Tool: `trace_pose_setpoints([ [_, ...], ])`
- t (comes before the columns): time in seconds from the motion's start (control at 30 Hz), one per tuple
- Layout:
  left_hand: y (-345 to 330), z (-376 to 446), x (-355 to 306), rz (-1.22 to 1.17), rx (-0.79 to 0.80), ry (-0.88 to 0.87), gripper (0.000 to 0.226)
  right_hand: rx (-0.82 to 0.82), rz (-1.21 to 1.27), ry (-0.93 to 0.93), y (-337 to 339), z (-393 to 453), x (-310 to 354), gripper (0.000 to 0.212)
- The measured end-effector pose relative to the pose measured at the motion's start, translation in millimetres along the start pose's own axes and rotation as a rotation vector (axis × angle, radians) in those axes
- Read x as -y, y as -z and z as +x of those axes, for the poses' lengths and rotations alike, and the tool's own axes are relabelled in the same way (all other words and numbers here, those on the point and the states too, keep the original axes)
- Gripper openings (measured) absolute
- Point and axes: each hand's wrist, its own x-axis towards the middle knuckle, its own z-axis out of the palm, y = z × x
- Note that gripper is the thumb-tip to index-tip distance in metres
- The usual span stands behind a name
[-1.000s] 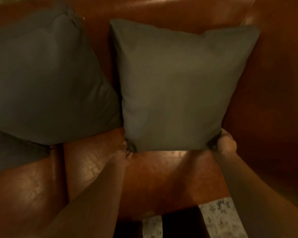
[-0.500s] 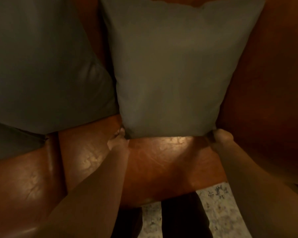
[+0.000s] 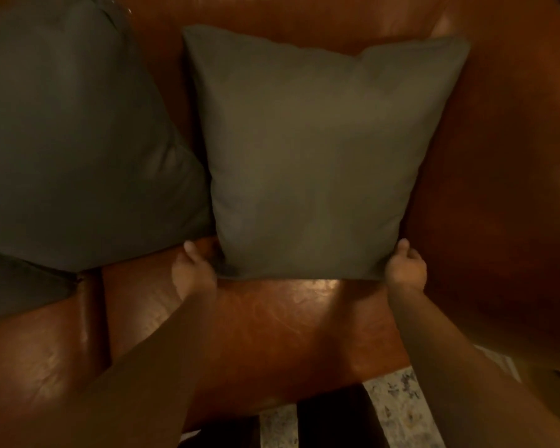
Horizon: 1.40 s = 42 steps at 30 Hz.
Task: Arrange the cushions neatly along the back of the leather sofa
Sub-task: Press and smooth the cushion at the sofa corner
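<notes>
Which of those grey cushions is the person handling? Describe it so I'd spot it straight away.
Start at the brown leather sofa and find its right arm. The handled cushion stands against the backrest right beside that arm. Unlike the larger grey cushion to its left, each lower corner is held: left hand, right hand.

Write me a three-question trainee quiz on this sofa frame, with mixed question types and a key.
1. True or false: the left hand and right hand hold the two bottom corners of the same grey cushion.
2. Multiple choice: the second grey cushion lies A) on the patterned rug, B) beside the held one, toward the left hand, on the leather sofa, C) on top of the held one.
3. Fill in: the held cushion's top edge leans against the sofa's ____.

Key: 1 true; 2 B; 3 backrest.
</notes>
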Motion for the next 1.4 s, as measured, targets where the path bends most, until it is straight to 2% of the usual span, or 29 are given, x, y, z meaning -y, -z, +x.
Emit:
trace_pose_setpoints([
  [0.03,-2,-6,-7,-0.025,0.013,-0.127,0.058,0.000,0.025,0.103,-4,-5,11,0.058],
  [0.1,-12,-24,-26,-0.069,0.112,-0.219,0.061,0.028,0.084,0.239,-11,-13,33,0.067],
  [0.2,-36,-29,-43,-0.034,0.162,-0.171,0.068,0.073,0.102,0.229,-27,-4,59,0.070],
  [0.3,-50,-28,-59,-0.009,0.024,-0.083,0.070,0.077,-0.009,0.135,-37,4,71,0.075],
  [0.43,-55,-34,-74,0.055,-0.089,-0.064,0.068,0.154,-0.040,0.144,-24,12,76,0.077],
  [0.5,-47,-36,-73,0.047,-0.092,-0.183,0.069,0.194,0.035,0.192,-14,15,83,0.078],
  [0.6,-30,-36,-94,-0.091,-0.010,-0.477,0.079,0.209,0.144,0.308,-5,17,121,0.085],
  [0.67,-31,-27,-124,-0.121,0.004,-0.539,0.080,0.218,0.178,0.347,-4,20,154,0.089],
  [0.77,-35,-12,-158,-0.094,0.027,-0.545,0.077,0.222,0.160,0.362,-11,23,178,0.092],
  [0.87,-35,-10,-161,-0.100,0.045,-0.518,0.074,0.186,0.141,0.369,-14,17,177,0.090],
  [1.0,-17,-11,-168,-0.106,0.084,-0.489,0.087,0.231,0.193,0.340,2,12,183,0.105],
  [1.07,-12,-8,-197,-0.171,0.114,-0.489,0.089,0.219,0.209,0.353,13,13,201,0.108],
  [1.2,-5,-1,-263,-0.386,0.241,-0.293,0.101,0.275,0.286,0.334,20,10,235,0.113],
  [1.27,3,-6,-282,-0.424,0.269,-0.284,0.095,0.242,0.317,0.365,21,7,247,0.107],
  [1.3,3,-9,-281,-0.436,0.257,-0.324,0.084,0.196,0.331,0.396,20,8,246,0.100],
  [1.37,4,-16,-287,-0.480,0.170,-0.429,0.059,0.117,0.366,0.445,23,6,253,0.076],
  [1.4,4,-19,-287,-0.508,0.136,-0.454,0.054,0.103,0.386,0.444,23,5,253,0.066],
])
